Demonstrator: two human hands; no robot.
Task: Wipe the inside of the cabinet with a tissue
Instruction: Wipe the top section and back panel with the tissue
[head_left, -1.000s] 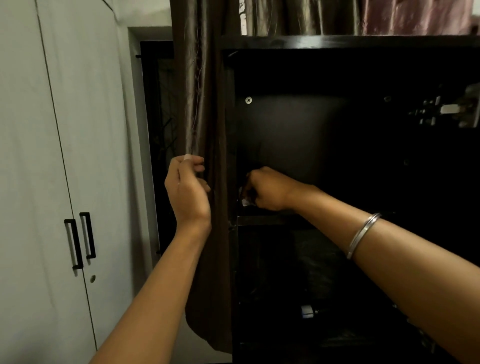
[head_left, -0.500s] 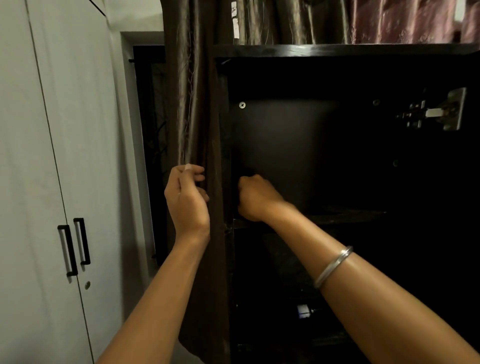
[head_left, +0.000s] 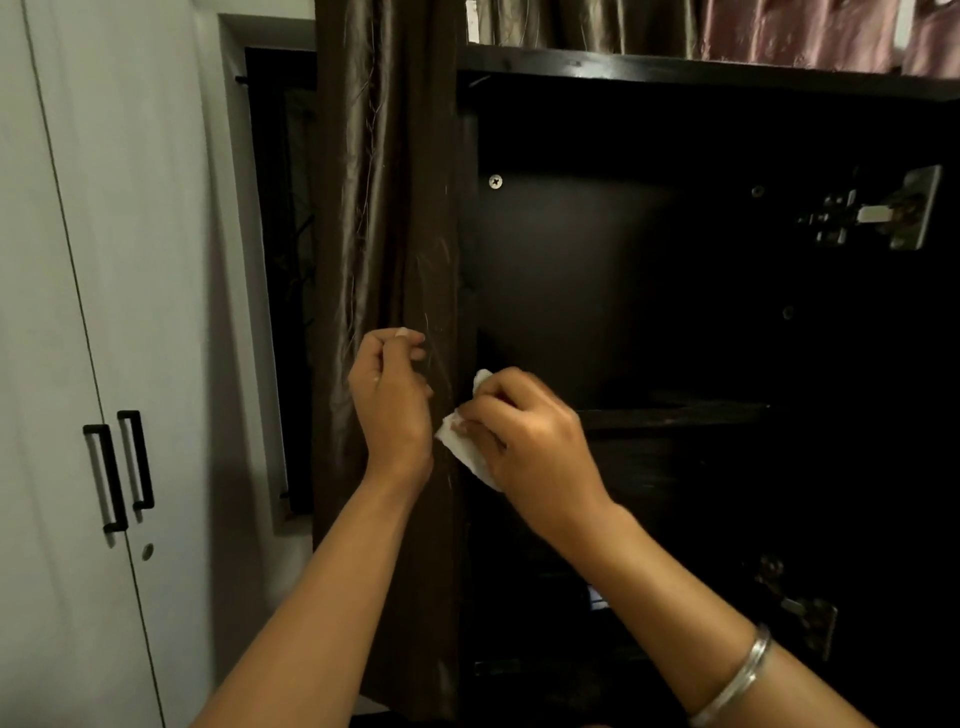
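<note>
A: Item one, the cabinet (head_left: 675, 78)?
B: Dark wood, door open, inside very dim. A shelf (head_left: 675, 415) crosses it at mid height. One screw (head_left: 495, 181) sits high on the back panel, near the left wall. Two metal hinges on the right wall: upper hinge (head_left: 878, 210), lower hinge (head_left: 800, 613).

A: Item two, the tissue (head_left: 462, 441)?
B: White, crumpled, at the front left edge of the cabinet, level with the shelf end. Part shows above the knuckles, part below the palm.

A: Right hand (head_left: 524, 431)?
B: Fingers curled round the tissue, gripping it, knuckles toward the camera. Whether the tissue touches the wood cannot be told from this view. A metal bangle (head_left: 737, 675) circles the forearm, low in the picture.

A: Left hand (head_left: 392, 395)?
B: Raised just beside the right hand, in front of the curtain (head_left: 374, 208). Fingers bent inward, tips close to the thumb. Whether they pinch the cloth or hold nothing cannot be told.

A: The curtain itself?
B: Brown, glossy, hanging in folds along the cabinet's left side. More folded fabric (head_left: 779, 31), brownish and pink, lies on top of the cabinet.

A: Remaining entries?
B: A white wardrobe (head_left: 78, 260) at the far left, two doors shut, with a pair of black handles (head_left: 119, 467) side by side at the seam. Between wardrobe and curtain, a dark window (head_left: 280, 260) set in a pale wall.
</note>
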